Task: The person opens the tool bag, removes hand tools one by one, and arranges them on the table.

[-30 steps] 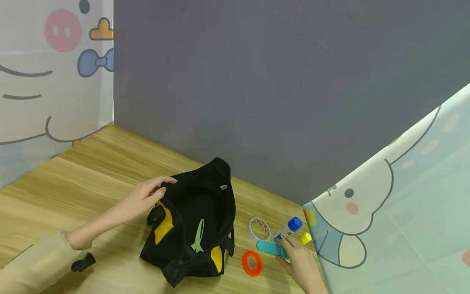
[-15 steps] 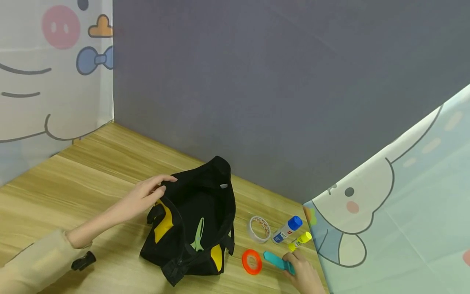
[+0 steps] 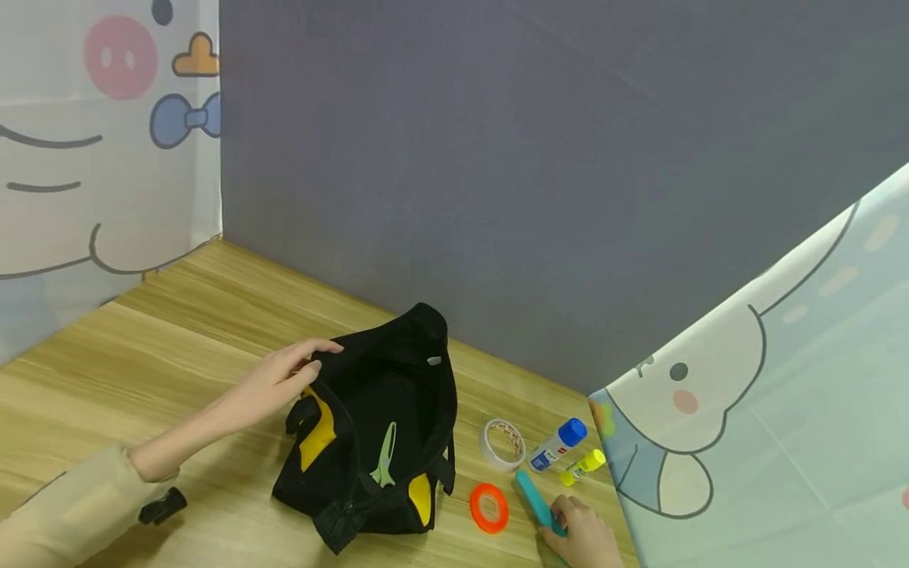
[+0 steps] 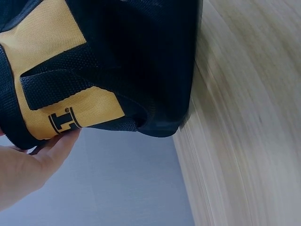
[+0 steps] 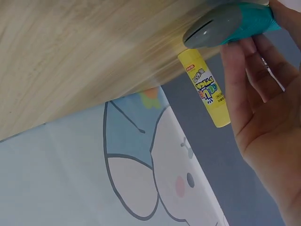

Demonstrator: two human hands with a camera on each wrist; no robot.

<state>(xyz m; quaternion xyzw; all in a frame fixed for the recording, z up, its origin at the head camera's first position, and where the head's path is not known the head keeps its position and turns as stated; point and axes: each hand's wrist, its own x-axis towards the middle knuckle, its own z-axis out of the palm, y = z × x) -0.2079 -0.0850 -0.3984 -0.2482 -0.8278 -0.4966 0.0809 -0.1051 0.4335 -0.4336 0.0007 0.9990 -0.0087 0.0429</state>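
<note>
A black bag (image 3: pixel 312 489) with yellow panels stands with its mouth open on the wooden table. My left hand (image 3: pixel 273 386) holds the bag's left rim; in the left wrist view, fingers (image 4: pixel 59 148) lie against its yellow side. Pale green scissors (image 3: pixel 386 457) show inside the bag. In my right hand (image 3: pixel 585 536) is a slim teal-and-grey tool (image 3: pixel 537 505), pinched between thumb and fingers. The right wrist view shows its rounded grey end with a dark slit, beside a yellow glue stick (image 5: pixel 204 89). An orange-red tape roll (image 3: pixel 489 508) lies left of the tool.
A white tape roll (image 3: pixel 486 450) lies right of the bag, near a white glue stick with a blue cap (image 3: pixel 559 445). A grey wall (image 3: pixel 426 158) rises behind the table (image 3: pixel 177 315). Cartoon-printed sheets (image 3: pixel 675 473) border both sides.
My right hand has drawn the teal tool toward the table's front edge and turned it more lengthwise, uncovering the glue sticks. My left hand stays on the bag's rim.
</note>
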